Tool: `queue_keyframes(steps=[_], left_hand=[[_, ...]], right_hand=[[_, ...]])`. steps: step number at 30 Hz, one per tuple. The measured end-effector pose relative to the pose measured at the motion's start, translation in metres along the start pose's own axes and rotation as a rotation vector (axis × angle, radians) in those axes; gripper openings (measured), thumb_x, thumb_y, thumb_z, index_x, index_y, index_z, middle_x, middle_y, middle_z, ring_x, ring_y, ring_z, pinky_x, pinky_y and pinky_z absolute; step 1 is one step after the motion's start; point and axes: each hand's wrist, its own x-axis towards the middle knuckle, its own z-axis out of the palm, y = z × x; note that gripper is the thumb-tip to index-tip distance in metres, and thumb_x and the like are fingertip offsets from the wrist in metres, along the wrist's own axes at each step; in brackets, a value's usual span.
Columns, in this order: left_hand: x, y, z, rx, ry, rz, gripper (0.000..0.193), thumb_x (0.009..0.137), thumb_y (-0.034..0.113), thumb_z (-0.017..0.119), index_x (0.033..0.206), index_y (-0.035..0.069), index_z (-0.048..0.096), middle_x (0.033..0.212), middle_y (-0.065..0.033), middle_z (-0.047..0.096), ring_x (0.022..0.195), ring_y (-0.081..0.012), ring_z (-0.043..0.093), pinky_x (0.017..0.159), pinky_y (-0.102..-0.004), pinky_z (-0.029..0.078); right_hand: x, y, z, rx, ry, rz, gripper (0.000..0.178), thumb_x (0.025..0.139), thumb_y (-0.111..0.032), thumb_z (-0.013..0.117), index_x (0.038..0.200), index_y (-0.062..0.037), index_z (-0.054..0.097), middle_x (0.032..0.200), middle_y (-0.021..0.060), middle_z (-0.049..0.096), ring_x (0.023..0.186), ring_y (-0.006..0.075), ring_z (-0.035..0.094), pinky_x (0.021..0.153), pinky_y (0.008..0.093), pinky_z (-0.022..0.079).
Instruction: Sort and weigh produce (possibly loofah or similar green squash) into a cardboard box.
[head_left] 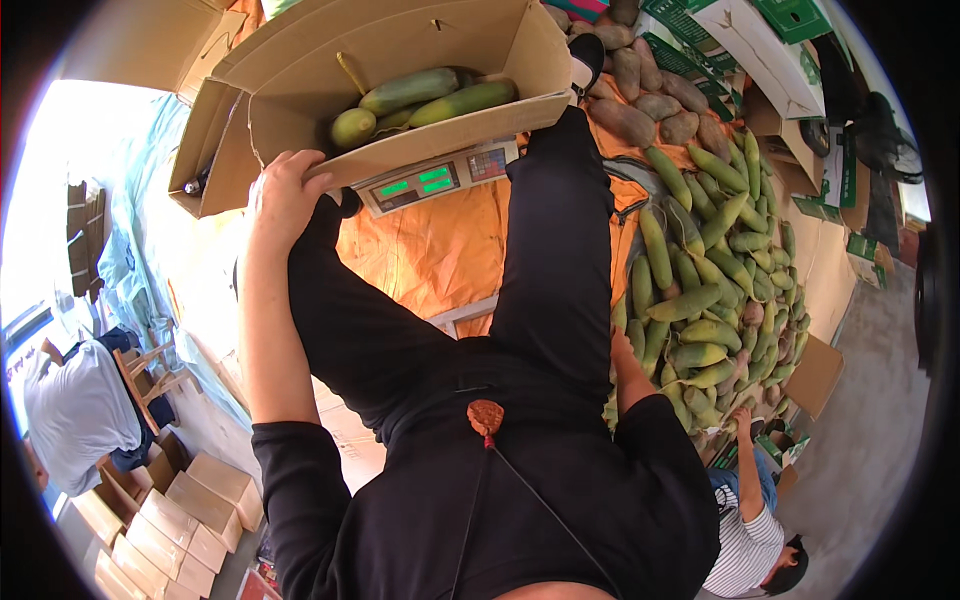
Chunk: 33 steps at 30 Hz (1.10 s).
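An open cardboard box (400, 142) stands in front of me on a digital scale (425, 186) with lit green displays. Several long green radishes (463, 102) lie inside it. My left hand (285, 190) grips the near left corner of the box, thumb and fingers bent over its edge. Low at my right side, my right hand (622, 352) is beside a large pile of green radishes (690, 305). Only part of that hand shows past my thigh; its fingers are hidden, so what it touches or holds cannot be made out.
Reddish-brown tubers (650, 105) lie beyond the radish pile. An orange sheet (430, 240) covers the ground between my legs. Green-and-white cartons (765, 60) stand far right, closed brown boxes (180, 525) near left. Another person (745, 545) in a striped shirt reaches toward the pile.
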Motion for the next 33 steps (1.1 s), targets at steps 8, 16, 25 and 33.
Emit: queue_keyframes(steps=[8, 16, 25, 33], left_hand=[[0.0, 0.002, 0.0, 0.014, -0.021, -0.009, 0.028, 0.08, 0.02, 0.066, 0.105, 0.007, 0.067, 0.101, -0.0118, 0.064, 0.099, -0.0306, 0.06, 0.087, -0.0398, 0.046], [0.0, 0.003, -0.001, 0.026, -0.037, -0.03, 0.031, 0.079, 0.022, 0.066, 0.106, 0.008, 0.067, 0.101, -0.0113, 0.064, 0.101, -0.0295, 0.06, 0.088, -0.0399, 0.045], [-0.005, 0.001, -0.004, 0.035, -0.035, -0.05, 0.031, 0.08, 0.023, 0.065, 0.108, 0.009, 0.066, 0.102, -0.0104, 0.064, 0.102, -0.0291, 0.059, 0.089, -0.0428, 0.044], [-0.004, -0.001, -0.003, 0.018, -0.04, -0.059, 0.031, 0.08, 0.023, 0.064, 0.108, 0.01, 0.066, 0.102, -0.0098, 0.063, 0.103, -0.0284, 0.059, 0.089, -0.043, 0.044]], right_hand=[[0.005, 0.005, -0.002, -0.288, -0.045, -0.036, 0.101, 0.06, -0.047, 0.078, 0.14, -0.0032, 0.033, 0.135, 0.0213, 0.044, 0.126, 0.0347, 0.042, 0.105, 0.0456, 0.032], [-0.003, -0.04, -0.059, 0.064, 0.408, -0.35, 0.09, 0.051, -0.03, 0.082, 0.128, 0.0003, 0.045, 0.117, 0.0227, 0.056, 0.111, 0.0395, 0.052, 0.096, 0.0457, 0.041], [-0.174, -0.228, -0.259, 0.465, 0.831, -1.158, 0.077, 0.059, -0.019, 0.078, 0.126, 0.0014, 0.047, 0.116, 0.0113, 0.055, 0.106, 0.0239, 0.054, 0.093, 0.0347, 0.042], [-0.286, -0.371, -0.29, 0.041, 1.047, -1.678, 0.075, 0.058, -0.016, 0.077, 0.127, -0.0075, 0.049, 0.12, 0.0129, 0.052, 0.115, 0.0326, 0.047, 0.101, 0.0398, 0.038]])
